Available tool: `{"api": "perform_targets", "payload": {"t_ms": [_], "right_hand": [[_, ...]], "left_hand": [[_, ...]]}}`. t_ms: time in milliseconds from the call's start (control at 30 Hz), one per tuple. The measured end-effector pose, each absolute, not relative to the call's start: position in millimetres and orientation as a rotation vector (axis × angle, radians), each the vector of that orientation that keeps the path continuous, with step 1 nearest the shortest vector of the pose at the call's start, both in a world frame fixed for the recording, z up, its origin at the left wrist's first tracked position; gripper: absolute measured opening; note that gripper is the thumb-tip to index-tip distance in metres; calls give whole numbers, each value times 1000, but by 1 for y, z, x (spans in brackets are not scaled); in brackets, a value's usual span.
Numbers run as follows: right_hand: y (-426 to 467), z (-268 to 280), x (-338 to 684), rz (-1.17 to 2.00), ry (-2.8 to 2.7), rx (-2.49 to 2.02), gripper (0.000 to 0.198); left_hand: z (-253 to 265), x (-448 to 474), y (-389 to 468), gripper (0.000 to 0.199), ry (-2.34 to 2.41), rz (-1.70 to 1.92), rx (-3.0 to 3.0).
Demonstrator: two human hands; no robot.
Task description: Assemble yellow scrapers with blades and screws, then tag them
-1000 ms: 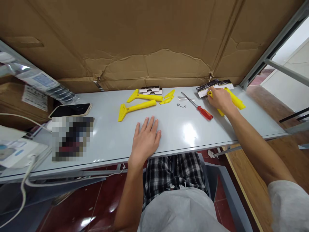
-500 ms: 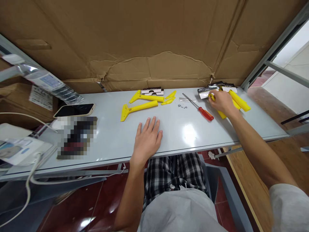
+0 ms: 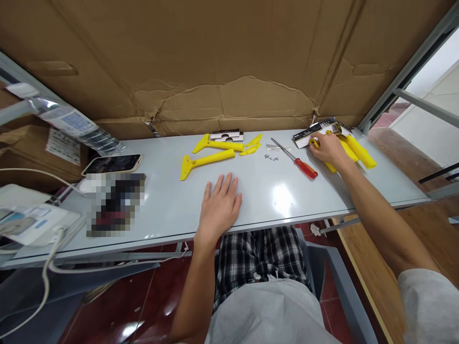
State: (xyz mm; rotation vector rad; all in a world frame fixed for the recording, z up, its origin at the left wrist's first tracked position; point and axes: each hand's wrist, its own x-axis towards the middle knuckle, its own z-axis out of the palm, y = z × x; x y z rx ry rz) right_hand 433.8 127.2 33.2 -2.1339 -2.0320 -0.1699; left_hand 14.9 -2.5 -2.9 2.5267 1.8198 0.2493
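My left hand [image 3: 219, 204] lies flat on the grey table near its front edge, fingers spread, holding nothing. At the back right, the fingers of my right hand [image 3: 329, 150] are curled around a yellow scraper [image 3: 314, 143], which they partly hide. Beside and under that hand lie more yellow scraper handles [image 3: 361, 152] and black-and-white packaging cards [image 3: 305, 136]. A red-handled screwdriver [image 3: 304, 168] rests to the left of my right hand. Beyond my left hand are two yellow scraper bodies [image 3: 211, 158] and two small yellow plates [image 3: 250, 150].
Several small screws [image 3: 271, 157] and thin metal blades [image 3: 278, 148] lie left of the screwdriver. More cards [image 3: 226, 135] sit against the cardboard wall [image 3: 229, 62]. A phone [image 3: 113, 164], a water bottle [image 3: 75, 119] and a white power strip with cables [image 3: 39, 222] occupy the left end.
The packaging cards by my right hand have tilted up, and the yellow handles there have shifted slightly right and nearer. The phone's screen has lit up. My left hand stays in place.
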Motion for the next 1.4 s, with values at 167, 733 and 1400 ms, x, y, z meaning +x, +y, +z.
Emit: {"api": "perform_targets", "payload": {"t_ms": [167,733,1400], "right_hand": [[126,33,430,-176,-2021,-2171,59],[143,76,484,-180,-1946,-2189,51],[140,50,491,-168,-1979,-2199,49]], "left_hand": [[-4,15,-2,65,1819,252,2533],[-4,14,-2,66,1804,253,2529],[-2,16,-2,66,1822,204,2512]]}}
